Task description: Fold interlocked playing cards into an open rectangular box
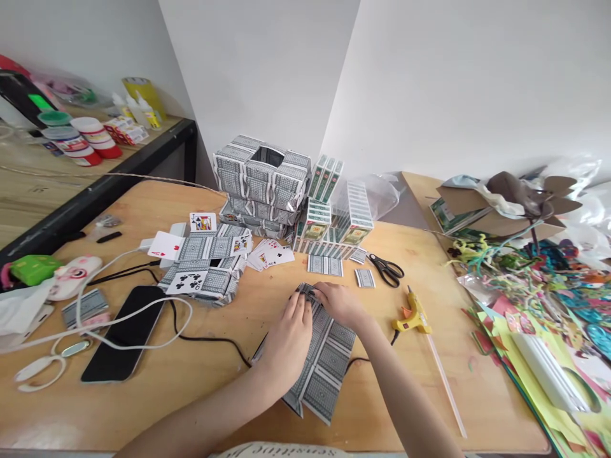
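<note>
A panel of joined playing cards [329,371], patterned grey backs up, lies slantwise on the worktop [365,416], close to the person and under both hands. The left hand [287,343] reaches over its left part, fingers pressed close together and gripping the panel's far end; the thumb is hidden. The right hand [340,305] meets it there, its fingers bent and pinching the same end, so the two sets of fingertips are near each other.

To the right of the hands lie a yellow glue gun [413,316], a clear glue stick [446,385] and black-handled scissors [387,270]. Beyond the hands, a few loose cards [325,265] lie back up in front of stacked card packs [359,219]. Beside the packs stands a large box built of cards [262,175], with an opening in its top. Nearer and to the left is a smaller card-built piece [222,280], with several face-up cards on it, among them a ten of clubs [188,283]. Further left, a white cable [188,324] crosses a dark phone [125,334].
</note>
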Tool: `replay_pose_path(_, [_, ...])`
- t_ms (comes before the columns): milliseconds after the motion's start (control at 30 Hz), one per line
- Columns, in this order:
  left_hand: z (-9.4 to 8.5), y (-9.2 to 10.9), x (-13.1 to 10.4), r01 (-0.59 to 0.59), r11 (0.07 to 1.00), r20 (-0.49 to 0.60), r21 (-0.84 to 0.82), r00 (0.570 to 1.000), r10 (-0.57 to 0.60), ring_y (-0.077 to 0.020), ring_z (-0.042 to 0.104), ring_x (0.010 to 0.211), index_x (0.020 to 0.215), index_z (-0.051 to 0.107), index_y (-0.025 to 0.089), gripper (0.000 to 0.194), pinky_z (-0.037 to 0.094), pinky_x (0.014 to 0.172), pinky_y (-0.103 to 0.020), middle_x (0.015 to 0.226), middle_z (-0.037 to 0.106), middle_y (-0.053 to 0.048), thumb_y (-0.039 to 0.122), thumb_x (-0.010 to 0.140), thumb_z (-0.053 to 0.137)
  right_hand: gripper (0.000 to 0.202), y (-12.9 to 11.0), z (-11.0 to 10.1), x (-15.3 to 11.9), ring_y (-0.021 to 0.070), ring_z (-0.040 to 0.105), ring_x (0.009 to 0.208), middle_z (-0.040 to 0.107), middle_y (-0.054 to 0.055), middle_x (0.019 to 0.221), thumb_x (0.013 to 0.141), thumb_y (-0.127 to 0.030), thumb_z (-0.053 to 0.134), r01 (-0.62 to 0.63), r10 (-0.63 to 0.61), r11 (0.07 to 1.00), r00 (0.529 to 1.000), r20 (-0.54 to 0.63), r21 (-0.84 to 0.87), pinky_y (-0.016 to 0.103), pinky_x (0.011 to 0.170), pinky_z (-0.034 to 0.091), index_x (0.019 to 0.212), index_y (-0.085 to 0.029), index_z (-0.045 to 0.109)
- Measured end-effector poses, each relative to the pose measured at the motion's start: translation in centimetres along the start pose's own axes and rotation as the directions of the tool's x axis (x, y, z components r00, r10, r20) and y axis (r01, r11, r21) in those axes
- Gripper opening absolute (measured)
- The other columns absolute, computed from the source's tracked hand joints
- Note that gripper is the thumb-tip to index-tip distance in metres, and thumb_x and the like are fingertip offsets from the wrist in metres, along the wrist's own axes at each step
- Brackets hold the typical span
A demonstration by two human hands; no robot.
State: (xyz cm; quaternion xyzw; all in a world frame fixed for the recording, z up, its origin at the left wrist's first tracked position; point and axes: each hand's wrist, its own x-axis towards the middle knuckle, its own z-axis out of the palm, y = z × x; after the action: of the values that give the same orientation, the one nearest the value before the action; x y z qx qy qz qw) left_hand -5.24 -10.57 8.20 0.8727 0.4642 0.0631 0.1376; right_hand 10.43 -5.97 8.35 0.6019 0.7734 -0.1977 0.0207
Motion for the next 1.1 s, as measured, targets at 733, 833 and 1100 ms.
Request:
replay_pose_path(733, [2.7,-1.2,0.9,-0.074,0.993,0.434,-0.096,0.894,0.109,-0.0389,0.011,0.129,0.125,0.042,0.029,0.093,0.021,0.100,-0.054,0.140,0.028,-0.010,0.039,0.040,0.079,0.035,1.0,0.6,1.7,0.0185,0.061,0.073,0.066,0.008,0.082,0.092,-0.036,0.020,0.074,-0.053,0.974,0.993,0.103,-0.212,0.025,0.061,0.032,0.094,-0.019,0.052])
replay_pose_path(833, [2.7,-1.3,1.0,-0.079,0.992,0.440,-0.098,0.891,0.115,-0.0387,0.012,0.129,0.125,0.042,0.029,0.093,0.022,0.100,-0.053,0.140,0.028,-0.010,0.040,0.040,0.079,0.034,1.0,1.3,1.9,0.0194,0.061,0.070,0.066,0.008,0.078,0.092,-0.035,0.020,0.066,-0.052,0.973,0.996,0.072,-0.219,0.025,0.058,0.032,0.093,-0.019,0.051])
replay_pose_path(1100, [2.8,-1.1,0.6,-0.070,0.992,0.391,-0.106,0.914,0.106,-0.0398,0.016,0.128,0.124,0.043,0.030,0.092,0.024,0.098,-0.055,0.140,0.029,-0.009,0.035,0.040,0.080,0.020,-0.6,3.0,1.2,0.0201,0.061,0.068,0.064,0.008,0.075,0.090,-0.026,0.030,-0.046,0.046,0.962,0.999,-0.007,-0.271,0.025,0.055,0.035,0.093,-0.018,0.047])
